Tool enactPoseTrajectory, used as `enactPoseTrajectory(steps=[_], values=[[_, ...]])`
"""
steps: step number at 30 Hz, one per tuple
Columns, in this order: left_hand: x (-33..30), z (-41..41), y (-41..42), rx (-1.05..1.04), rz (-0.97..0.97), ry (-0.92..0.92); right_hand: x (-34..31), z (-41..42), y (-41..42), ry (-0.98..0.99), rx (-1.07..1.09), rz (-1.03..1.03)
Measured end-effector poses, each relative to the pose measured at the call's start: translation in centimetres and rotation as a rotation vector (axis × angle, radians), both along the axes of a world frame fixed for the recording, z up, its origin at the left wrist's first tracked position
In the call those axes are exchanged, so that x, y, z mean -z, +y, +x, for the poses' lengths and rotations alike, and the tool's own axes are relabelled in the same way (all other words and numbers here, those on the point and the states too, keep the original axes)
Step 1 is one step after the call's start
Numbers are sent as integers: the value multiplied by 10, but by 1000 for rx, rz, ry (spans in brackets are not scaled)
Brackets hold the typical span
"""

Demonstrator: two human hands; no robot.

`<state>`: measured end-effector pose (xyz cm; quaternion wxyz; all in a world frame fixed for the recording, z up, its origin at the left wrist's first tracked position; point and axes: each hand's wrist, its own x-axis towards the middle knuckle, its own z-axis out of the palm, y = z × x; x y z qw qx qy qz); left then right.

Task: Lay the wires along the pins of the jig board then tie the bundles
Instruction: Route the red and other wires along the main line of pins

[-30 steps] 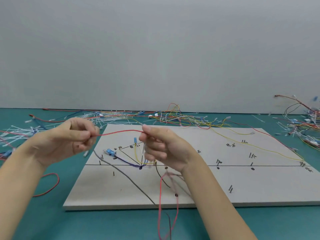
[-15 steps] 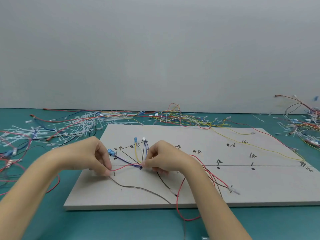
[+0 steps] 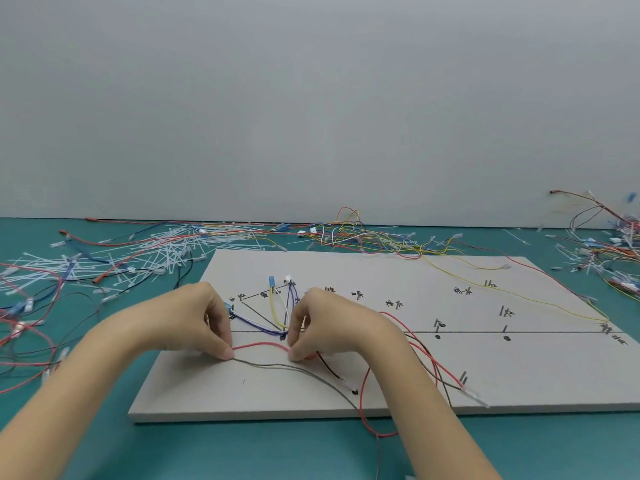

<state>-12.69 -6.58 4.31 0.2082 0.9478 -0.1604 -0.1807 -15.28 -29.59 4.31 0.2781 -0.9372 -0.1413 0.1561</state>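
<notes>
1. Both hands have come down from the air to the jig board [image 3: 433, 362] since one second ago, and the red wire [image 3: 259, 345] now lies low between them.
2. The left hand [image 3: 194, 323] pinches one end of this wire stretch with its fingertips, touching the board.
3. The right hand [image 3: 329, 327] pinches the other end, just beside the purple wires [image 3: 258, 325] and the yellow wire [image 3: 273, 311].
4. A grey wire [image 3: 277, 367] runs under the red one toward the board's near edge.
5. Loose cable ties [image 3: 149, 251] lie on the green table [image 3: 242, 452] behind the left hand.
</notes>
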Motion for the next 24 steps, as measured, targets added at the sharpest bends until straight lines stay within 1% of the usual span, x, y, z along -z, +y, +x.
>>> enactPoseTrajectory(steps=[5, 8, 11, 13, 14, 15, 17, 18, 19, 20, 21, 22, 23, 24], values=[[5, 1, -3, 14, -32, -22, 2, 1, 6, -38, 19, 84], [6, 2, -3, 13, -54, -2, 5, -2, 13, 15, -28, 93], [7, 3, -3, 19, -45, 8, 9, -1, 16, 17, -84, 84], [3, 4, 0, 38, -45, 49, 9, 0, 14, 33, -95, 101], [0, 5, 4, 36, -79, 67, 9, 1, 14, 40, -96, 104], [-4, 9, 8, 1, -154, 62, 9, 1, 13, 46, -95, 107], [-9, 22, 17, -159, -388, -32, 9, 1, 13, 61, -94, 117], [-8, 32, 23, -268, -502, -122, 9, 2, 13, 69, -94, 124], [-5, 42, 28, -379, -573, -241, 10, 2, 12, 75, -92, 131], [1, 53, 33, -478, -564, -383, 10, 3, 12, 80, -90, 137], [8, 63, 39, -565, -481, -520, 11, 3, 11, 84, -89, 142], [16, 74, 47, -642, -365, -617, 11, 3, 11, 87, -88, 145], [24, 84, 56, -703, -244, -649, 11, 3, 10, 91, -87, 147], [30, 92, 64, -759, -127, -624, 12, 3, 10, 95, -87, 149]])
